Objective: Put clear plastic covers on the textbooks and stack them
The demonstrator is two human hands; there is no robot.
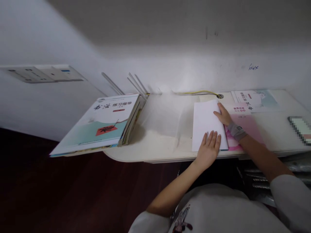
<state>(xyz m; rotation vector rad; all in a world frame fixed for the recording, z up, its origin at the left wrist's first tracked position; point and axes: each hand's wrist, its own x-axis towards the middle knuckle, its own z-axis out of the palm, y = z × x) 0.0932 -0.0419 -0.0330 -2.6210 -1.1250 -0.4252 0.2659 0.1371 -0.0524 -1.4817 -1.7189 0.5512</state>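
Observation:
A white sheet of paper [206, 124] lies on the desk, with a thin blue edge showing at its lower right corner. My left hand [208, 149] rests flat on the sheet's lower edge, fingers spread. My right hand [223, 115] lies across the sheet's right edge, fingertips on the paper, with a grey wrist band [236, 131] above it. Just right of the sheet is a pink book titled in Chinese as world history [243, 129], partly hidden by my right wrist and forearm.
A thick stack of books [107, 124] overhangs the desk's left edge. Another book [255, 100] and a pixelated phone [300, 129] lie on the right. A yellow cable [199, 93] runs along the wall to a desk grommet [220, 96]. A wall panel [41, 73] is at left.

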